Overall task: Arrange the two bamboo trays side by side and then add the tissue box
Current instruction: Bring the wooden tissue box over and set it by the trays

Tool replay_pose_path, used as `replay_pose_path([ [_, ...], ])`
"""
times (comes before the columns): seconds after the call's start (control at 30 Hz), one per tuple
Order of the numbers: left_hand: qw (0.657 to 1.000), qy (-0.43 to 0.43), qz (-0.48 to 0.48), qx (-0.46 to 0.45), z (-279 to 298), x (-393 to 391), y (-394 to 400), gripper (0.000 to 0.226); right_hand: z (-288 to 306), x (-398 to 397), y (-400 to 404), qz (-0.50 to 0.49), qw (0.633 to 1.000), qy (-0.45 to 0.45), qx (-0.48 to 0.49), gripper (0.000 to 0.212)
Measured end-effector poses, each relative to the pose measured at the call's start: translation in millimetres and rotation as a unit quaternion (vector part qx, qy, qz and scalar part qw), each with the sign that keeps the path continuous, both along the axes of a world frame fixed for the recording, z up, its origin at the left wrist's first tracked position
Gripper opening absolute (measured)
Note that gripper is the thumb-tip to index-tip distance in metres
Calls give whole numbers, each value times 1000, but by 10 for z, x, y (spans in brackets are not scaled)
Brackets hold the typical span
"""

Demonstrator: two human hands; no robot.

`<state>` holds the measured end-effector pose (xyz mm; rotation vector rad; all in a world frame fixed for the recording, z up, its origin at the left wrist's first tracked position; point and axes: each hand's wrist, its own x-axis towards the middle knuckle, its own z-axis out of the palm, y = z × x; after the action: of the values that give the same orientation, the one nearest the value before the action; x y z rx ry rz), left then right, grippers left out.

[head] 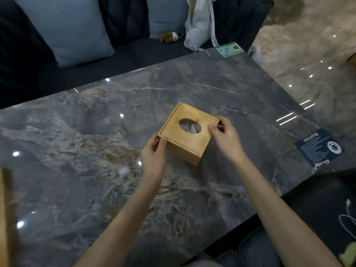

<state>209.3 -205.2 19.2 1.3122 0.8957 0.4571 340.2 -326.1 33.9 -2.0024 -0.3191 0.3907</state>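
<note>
A square bamboo tissue box [185, 132] is shown resting on the grey marbled tabletop [96, 132], held between both hands. The left hand [153, 155] is closed on the box's near left corner, the thumb laid on the lid edge and the fingers wrapped round the side wall. The right hand [225, 135] is closed on the opposite corner, the thumb pressed on the lid and the fingers curled behind the far right edge. Each grip is thus pinched on the box itself. An oval opening in the lid, midway between the two grips, reveals pale tissue inside. A blurred strip of bamboo [4, 209] is seen at the frame's edge, well to the left of the left grip; whether it is a tray cannot be told. A dark printed card [320, 148] lies on the tabletop well to the right of the right grip, and a green card [229, 49] lies at the corner far beyond it. Blue cushions [63, 29], a small plush toy [169, 37] and a white bag [198, 26] are seen on the sofa beyond the tabletop.
</note>
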Motion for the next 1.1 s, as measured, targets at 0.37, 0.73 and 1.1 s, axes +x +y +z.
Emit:
replay_pose_path([
  [0.37,994,-18,90,60,370,-1315,673,17,363,-1094,812,119,992,-30,35,33],
  [0.73,976,36,184,108,461,-3118,1302,19,300,-2731,1750,234,971,-29,43,30],
  [1.1,962,77,237,112,336,-4686,1587,24,122,-4228,2332,315,947,29,62,29],
])
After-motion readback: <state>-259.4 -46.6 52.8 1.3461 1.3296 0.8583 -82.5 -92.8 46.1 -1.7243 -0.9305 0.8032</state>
